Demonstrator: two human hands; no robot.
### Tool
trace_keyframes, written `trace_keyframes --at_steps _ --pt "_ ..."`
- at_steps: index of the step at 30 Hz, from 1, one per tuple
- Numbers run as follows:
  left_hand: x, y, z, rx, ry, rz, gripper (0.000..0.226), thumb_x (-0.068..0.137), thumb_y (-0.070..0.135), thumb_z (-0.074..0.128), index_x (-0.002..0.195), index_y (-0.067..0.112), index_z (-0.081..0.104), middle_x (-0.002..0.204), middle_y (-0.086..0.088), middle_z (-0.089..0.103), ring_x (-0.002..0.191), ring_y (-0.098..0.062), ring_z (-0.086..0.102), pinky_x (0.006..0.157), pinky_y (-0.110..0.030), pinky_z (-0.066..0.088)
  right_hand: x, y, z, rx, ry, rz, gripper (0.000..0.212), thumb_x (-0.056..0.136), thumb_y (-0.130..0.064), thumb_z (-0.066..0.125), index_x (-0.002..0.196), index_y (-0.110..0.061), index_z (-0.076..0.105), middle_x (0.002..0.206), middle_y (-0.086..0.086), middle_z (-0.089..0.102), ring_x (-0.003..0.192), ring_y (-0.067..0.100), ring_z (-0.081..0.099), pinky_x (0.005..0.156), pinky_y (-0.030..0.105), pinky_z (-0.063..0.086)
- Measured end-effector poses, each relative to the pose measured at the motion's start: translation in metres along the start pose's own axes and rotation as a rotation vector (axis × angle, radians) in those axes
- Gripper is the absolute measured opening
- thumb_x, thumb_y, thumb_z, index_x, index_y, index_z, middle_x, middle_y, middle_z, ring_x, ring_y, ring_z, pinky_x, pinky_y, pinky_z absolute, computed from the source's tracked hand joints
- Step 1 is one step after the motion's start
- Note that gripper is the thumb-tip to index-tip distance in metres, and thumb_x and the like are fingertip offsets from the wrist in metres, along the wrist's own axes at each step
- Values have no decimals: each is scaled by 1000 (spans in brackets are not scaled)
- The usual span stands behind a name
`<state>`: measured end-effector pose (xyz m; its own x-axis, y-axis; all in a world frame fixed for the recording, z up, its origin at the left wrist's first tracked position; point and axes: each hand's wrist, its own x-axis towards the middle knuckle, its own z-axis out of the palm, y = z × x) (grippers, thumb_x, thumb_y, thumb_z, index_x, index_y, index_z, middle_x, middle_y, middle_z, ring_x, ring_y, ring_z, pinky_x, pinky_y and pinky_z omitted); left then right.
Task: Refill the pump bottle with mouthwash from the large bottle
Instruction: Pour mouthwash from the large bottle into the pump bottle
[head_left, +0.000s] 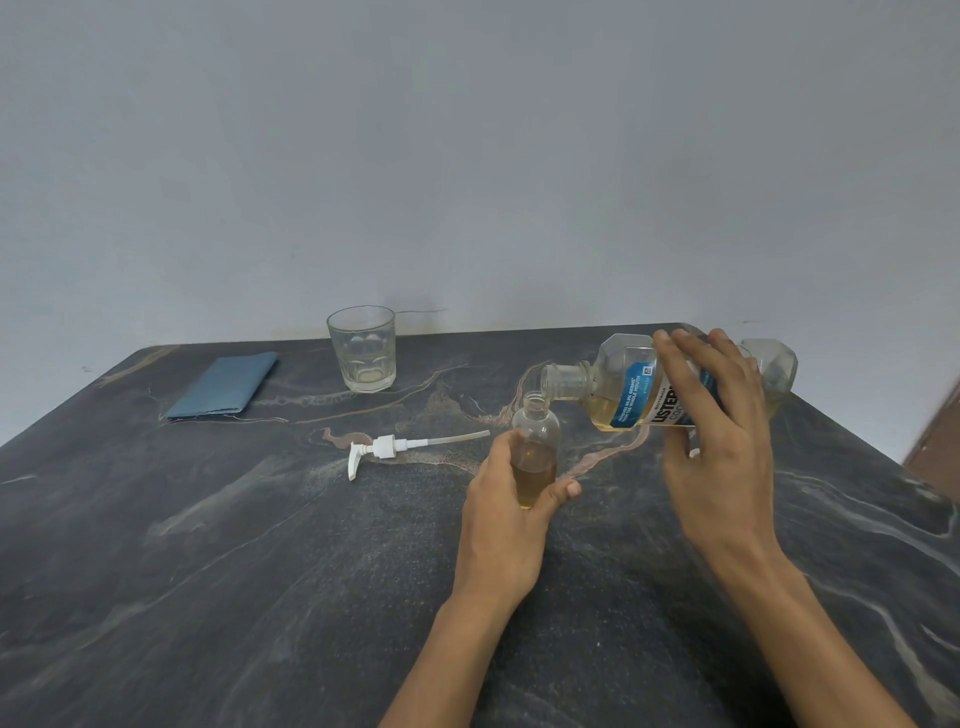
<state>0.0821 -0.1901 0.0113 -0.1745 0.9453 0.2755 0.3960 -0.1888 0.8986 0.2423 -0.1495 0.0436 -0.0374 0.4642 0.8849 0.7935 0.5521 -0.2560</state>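
1. A person's left hand (511, 512) wraps around a small clear pump bottle (535, 452) standing upright on a dark marbled table (208, 571), thumb and fingers closed on its lower half, which holds amber liquid.
2. The right hand (719, 431) grips a large mouthwash bottle (623, 389) by its labelled middle, fingers curled over the top and thumb below; the bottle is tipped nearly horizontal.
3. The large bottle's open mouth sits just above and to the right of the small bottle's uncapped neck; whether liquid is flowing cannot be told.
4. A white pump head (387, 448) with its dip tube lies flat on the table to the left of the small bottle.
5. Farther back stand an empty glass tumbler (362, 348) and, to its left, a folded blue cloth (223, 385).
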Motion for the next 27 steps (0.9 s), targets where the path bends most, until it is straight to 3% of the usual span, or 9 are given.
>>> trace_keyframes --at_steps 14,19,23,27 --pt "0 0 0 5 -2 -9 53 78 37 71 123 27 46 119 6 59 110 -13 55 97 -38 47 0 1 0 15 -8 -3 88 67 31 54 139 -19 40 138 -6 38 139 15 24 118 28 11" --pt "0 0 0 8 -3 -7 53 78 37 71 123 27 46 119 6 59 110 -13 55 97 -38 47 -1 1 1 24 -4 0 89 67 31 54 139 -20 39 139 -7 37 139 15 24 115 44 20" --pt "0 1 0 13 -6 -13 54 78 38 71 124 27 45 121 6 58 112 -13 54 98 -37 47 -1 3 1 26 -2 -3 90 68 31 54 139 -21 38 139 -6 37 139 17 24 118 33 14" --pt "-1 1 0 11 -4 -11 54 78 37 71 124 27 45 121 6 58 112 -13 54 98 -37 47 -1 2 1 34 2 -6 89 67 31 54 139 -19 40 139 -6 38 138 18 25 116 41 19"
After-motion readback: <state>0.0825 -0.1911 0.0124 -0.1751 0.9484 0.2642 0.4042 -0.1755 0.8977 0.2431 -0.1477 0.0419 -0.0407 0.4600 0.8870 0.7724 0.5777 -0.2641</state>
